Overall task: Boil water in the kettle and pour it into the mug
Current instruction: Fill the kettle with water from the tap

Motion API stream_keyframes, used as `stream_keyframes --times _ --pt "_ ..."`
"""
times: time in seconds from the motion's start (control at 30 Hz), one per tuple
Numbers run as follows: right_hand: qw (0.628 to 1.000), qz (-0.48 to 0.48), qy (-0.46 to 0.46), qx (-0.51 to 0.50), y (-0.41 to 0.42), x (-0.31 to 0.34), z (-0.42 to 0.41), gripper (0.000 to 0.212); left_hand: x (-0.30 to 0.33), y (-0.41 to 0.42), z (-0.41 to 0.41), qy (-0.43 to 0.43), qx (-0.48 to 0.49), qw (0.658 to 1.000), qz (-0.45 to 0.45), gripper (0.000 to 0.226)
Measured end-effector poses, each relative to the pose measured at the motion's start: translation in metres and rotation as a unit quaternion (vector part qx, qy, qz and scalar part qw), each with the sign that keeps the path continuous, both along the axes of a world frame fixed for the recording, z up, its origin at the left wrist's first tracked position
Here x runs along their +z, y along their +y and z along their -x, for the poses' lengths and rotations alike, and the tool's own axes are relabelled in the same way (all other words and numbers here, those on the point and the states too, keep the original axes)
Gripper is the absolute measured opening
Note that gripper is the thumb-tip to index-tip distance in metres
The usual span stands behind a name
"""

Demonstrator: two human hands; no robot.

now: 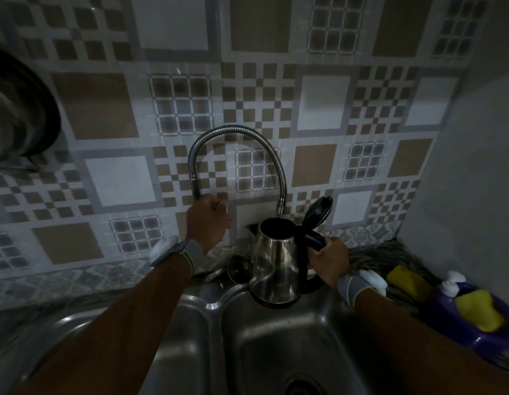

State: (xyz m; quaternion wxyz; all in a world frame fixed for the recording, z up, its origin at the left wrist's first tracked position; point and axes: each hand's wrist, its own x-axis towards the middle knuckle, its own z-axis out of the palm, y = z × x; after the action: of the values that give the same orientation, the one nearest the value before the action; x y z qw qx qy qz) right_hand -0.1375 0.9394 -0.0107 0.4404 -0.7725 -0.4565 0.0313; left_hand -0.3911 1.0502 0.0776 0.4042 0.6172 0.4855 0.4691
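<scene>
We saw the right hand (330, 259) clamped on the kettle (276, 266) handle, lid (318, 210) up, under the tap (281, 208); left hand (209, 220) closed at the tap's base.

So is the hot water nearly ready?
Not yet. Done: the kettle has its lid open, under the tap spout. In hand: the right hand holds its handle, the left hand is at the tap's base. Left: filling, boiling, pouring; no mug shows.

Dim kitchen corner: checker-patterned tiled wall (105, 106) behind a steel double sink (278, 346).
</scene>
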Motion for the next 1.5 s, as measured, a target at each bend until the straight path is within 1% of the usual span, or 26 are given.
stream_keyframes --times 0.27,0.47,0.57,0.67,0.8,0.9,1.13,1.27,1.5 --pt "1.0 -0.009 -0.014 -0.006 0.0 -0.002 0.001 0.009 0.001 -0.004 0.001 -0.008 -0.007 1.0 -0.008 0.016" --pt "1.0 -0.013 -0.012 -0.012 0.001 -0.003 0.001 0.012 0.001 -0.008 0.001 -0.003 -0.007 1.0 -0.025 0.016" --pt "1.0 -0.017 -0.008 -0.013 0.001 -0.004 0.002 0.018 0.002 -0.008 0.002 -0.002 -0.006 1.0 -0.022 0.015" --pt "1.0 -0.008 -0.004 -0.014 0.0 -0.002 0.002 0.013 0.003 -0.009 0.001 0.001 -0.003 1.0 -0.023 0.016" --pt "1.0 0.001 -0.002 -0.011 -0.001 0.0 0.003 0.015 0.004 -0.01 0.001 0.0 0.0 1.0 -0.024 0.022" --pt "1.0 0.008 0.002 -0.008 -0.001 0.001 0.004 0.016 0.004 -0.01 0.002 0.007 0.002 1.0 -0.025 0.017" --pt "0.999 -0.004 -0.044 -0.015 0.0 0.0 0.003 0.019 0.004 -0.01 0.001 0.028 0.014 0.999 -0.034 0.019" --pt "0.999 0.001 -0.051 -0.013 0.001 -0.001 0.002 0.018 0.004 -0.011 0.001 0.024 0.012 0.999 -0.026 0.018" --pt "0.999 0.003 -0.044 -0.018 0.001 -0.002 0.002 0.018 0.005 -0.011 0.0 0.026 0.015 0.999 -0.019 0.023"
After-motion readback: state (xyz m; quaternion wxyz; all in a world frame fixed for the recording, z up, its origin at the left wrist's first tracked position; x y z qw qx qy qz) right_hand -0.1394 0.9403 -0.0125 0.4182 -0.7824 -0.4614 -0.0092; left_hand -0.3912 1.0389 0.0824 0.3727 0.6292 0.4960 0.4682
